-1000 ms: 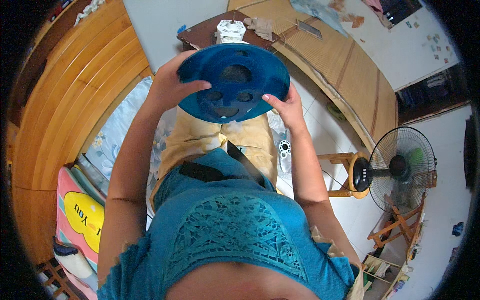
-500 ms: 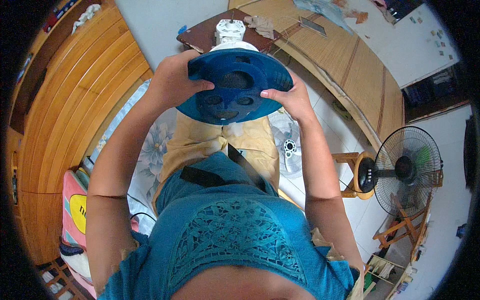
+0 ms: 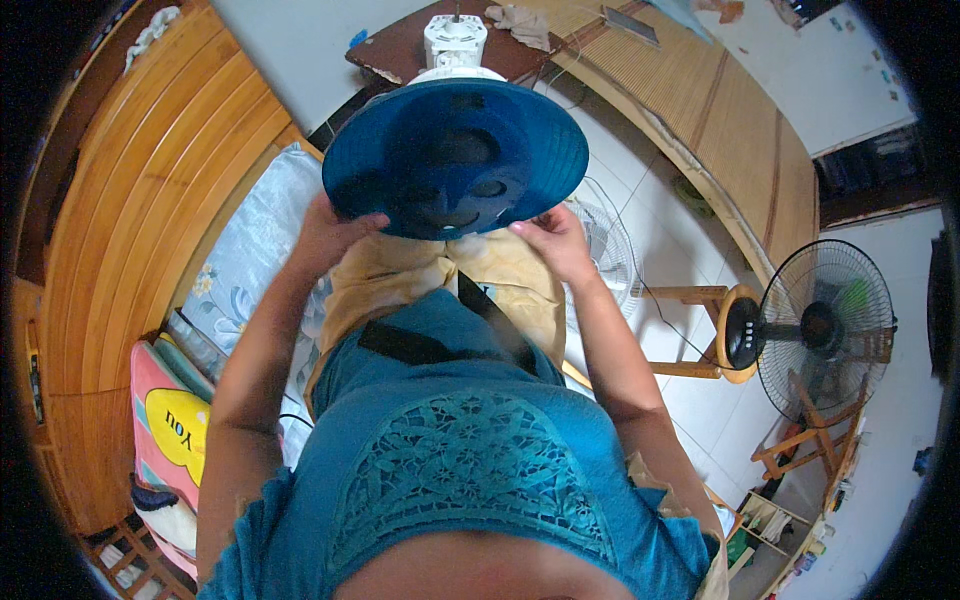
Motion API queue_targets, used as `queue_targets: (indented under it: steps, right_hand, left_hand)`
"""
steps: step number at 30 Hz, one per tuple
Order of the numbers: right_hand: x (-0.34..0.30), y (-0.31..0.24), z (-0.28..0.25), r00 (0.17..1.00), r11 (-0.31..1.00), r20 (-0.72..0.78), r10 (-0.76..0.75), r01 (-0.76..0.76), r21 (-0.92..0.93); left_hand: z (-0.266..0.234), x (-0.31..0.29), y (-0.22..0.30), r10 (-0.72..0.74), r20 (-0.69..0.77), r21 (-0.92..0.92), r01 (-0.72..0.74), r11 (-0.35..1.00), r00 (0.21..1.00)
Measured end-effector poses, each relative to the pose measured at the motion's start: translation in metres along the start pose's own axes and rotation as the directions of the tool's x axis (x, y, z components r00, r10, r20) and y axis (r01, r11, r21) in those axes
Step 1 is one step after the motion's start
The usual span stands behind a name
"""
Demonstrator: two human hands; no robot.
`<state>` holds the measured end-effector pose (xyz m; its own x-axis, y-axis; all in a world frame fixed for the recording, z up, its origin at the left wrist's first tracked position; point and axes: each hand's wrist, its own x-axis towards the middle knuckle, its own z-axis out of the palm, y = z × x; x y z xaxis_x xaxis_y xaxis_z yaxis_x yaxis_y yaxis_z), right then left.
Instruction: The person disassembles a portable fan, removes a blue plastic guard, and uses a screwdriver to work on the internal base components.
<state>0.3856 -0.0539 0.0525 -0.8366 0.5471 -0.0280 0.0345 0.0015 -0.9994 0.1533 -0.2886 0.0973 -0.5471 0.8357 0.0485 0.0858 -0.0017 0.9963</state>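
A round blue plastic base (image 3: 455, 140), shaped like a fan's foot with several recesses in its face, is tilted up in front of me above my lap. My left hand (image 3: 335, 237) grips its lower left rim, thumb on the near face and fingers hidden behind. At the lower right rim my right hand (image 3: 560, 243) holds it the same way, with the thumb at the edge. Just beyond the base stands a white fan motor part (image 3: 455, 42) with a thin shaft, by the brown table. A white fan guard (image 3: 603, 240) on the floor is partly hidden behind my right hand.
A black standing fan (image 3: 818, 330) rests on a wooden stool (image 3: 735, 310) at the right. On the left are a slatted wooden headboard (image 3: 165, 170), a floral sheet (image 3: 235, 280) and a pink cushion (image 3: 165, 415). A brown table (image 3: 395, 50) and a mat-covered bed (image 3: 690, 120) lie ahead.
Both hands have slid down from the base's sides to its lower rim. The base shifts slightly left and higher in view, showing more of its face.
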Motion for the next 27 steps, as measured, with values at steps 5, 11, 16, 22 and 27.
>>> queue_targets:
  steps: [5, 11, 16, 22, 27]
  right_hand:
    - [0.015, -0.002, 0.032, 0.972, 0.985, -0.202, -0.118, 0.141, 0.101]
    - [0.015, -0.036, 0.04, 0.954, 0.991, -0.299, -0.031, 0.069, 0.118]
    - [0.023, -0.039, 0.046, 0.939, 0.956, -0.337, -0.068, 0.158, 0.246]
    - [0.018, -0.045, 0.06, 0.916, 0.901, -0.381, -0.13, 0.269, 0.339]
    - [0.007, -0.009, 0.058, 0.914, 0.922, -0.401, -0.055, 0.2, 0.331]
  left_hand:
    - [0.031, -0.002, -0.038, -0.024, -0.165, 0.141, 0.048, 0.989, 0.986]
    - [0.046, 0.005, -0.011, 0.079, -0.32, 0.165, -0.027, 0.986, 0.944]
    - [0.055, 0.02, -0.022, 0.131, -0.383, 0.076, -0.11, 0.991, 0.915]
    - [0.075, 0.017, -0.021, 0.25, -0.386, 0.059, -0.247, 0.967, 0.888]
    - [0.093, -0.008, -0.025, -0.195, -0.235, -0.411, 0.084, 0.908, 0.952]
